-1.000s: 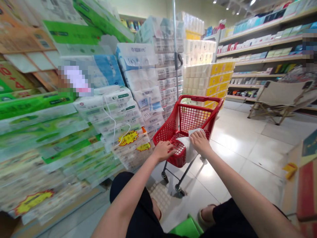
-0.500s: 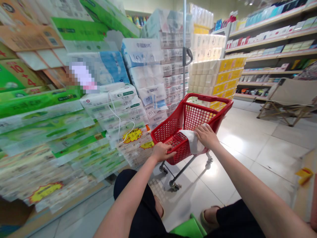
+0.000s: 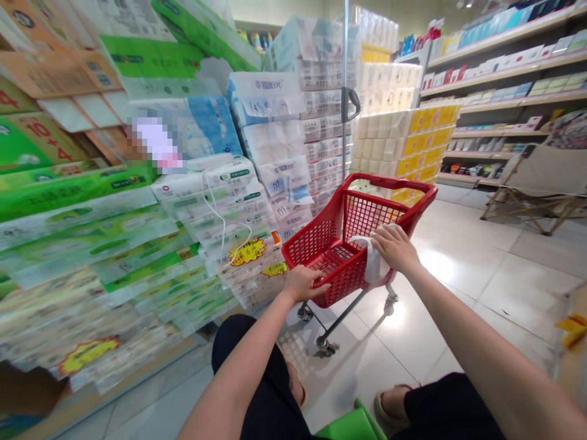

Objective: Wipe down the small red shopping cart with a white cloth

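Note:
A small red shopping cart (image 3: 351,281) with a perforated plastic basket stands on the floor in front of my knees. My left hand (image 3: 302,283) grips the near left corner of its rim, fingers wrapped over the edge. On the right side rim, my right hand (image 3: 394,247) presses a white cloth (image 3: 376,264) against the plastic. The cloth drapes over the rim and hangs partly down the outer side. Bare red mesh shows inside the basket. Under the right palm, part of the cloth is hidden.
Stacked tissue packs (image 3: 270,134) rise close on the left, with a white cord (image 3: 222,214) hanging over some. A metal pole (image 3: 345,61) stands behind the cart. Shelves (image 3: 499,91) and a folding chair (image 3: 527,168) are at the right. A green seat (image 3: 353,426) shows between my legs.
My right hand has slid along the rim, away from me and to the right, bringing the white cloth with it. The left hand keeps its hold on the corner.

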`<state>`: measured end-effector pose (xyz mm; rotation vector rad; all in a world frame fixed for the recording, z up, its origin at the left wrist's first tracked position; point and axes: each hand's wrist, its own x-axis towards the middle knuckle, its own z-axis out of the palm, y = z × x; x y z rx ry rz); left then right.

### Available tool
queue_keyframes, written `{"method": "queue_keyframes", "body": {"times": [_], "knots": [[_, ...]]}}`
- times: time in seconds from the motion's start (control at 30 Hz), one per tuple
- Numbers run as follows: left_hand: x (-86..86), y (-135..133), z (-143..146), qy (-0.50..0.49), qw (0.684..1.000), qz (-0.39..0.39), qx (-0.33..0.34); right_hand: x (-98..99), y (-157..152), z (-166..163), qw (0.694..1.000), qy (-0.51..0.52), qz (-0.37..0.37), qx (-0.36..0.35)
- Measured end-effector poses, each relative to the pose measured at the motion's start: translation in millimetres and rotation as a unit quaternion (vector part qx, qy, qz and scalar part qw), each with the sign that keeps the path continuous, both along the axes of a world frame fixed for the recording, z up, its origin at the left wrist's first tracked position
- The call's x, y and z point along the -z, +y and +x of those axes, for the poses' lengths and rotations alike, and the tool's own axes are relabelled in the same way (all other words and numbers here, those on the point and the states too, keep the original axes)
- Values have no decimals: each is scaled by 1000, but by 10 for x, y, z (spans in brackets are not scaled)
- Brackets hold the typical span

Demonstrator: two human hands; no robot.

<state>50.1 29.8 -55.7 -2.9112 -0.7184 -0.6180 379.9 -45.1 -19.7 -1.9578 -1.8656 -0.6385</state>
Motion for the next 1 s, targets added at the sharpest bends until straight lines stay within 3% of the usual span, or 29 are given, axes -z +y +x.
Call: {"method": "queue_keyframes", "body": {"times": [0.07,0.17,0.33,0.43,0.57,0.63,0.7,0.9,1.0], "knots": [[8,-2,24,-6,1000,2,0,-2,20,116,999,4,10,30],[11,8,46,-11,1000,1,-1,67,17,-33,999,18,12,45],[-2,61,9,2,1000,-6,2,185,-39,-373,999,6,10,-52],[-4,88,-17,14,1000,-7,2,116,-26,-146,997,-14,9,-69],[11,98,-3,19,1000,-9,6,-17,32,307,999,-15,28,-7],[23,97,17,17,1000,-7,3,-29,41,321,1000,-11,28,9],[35,94,34,11,1000,-6,-5,9,24,118,1000,-4,28,13],[31,70,32,5,1000,-2,-6,198,-114,-979,999,13,26,-45],[11,50,-3,10,1000,0,-5,191,-157,-1108,995,24,9,-92]]}}
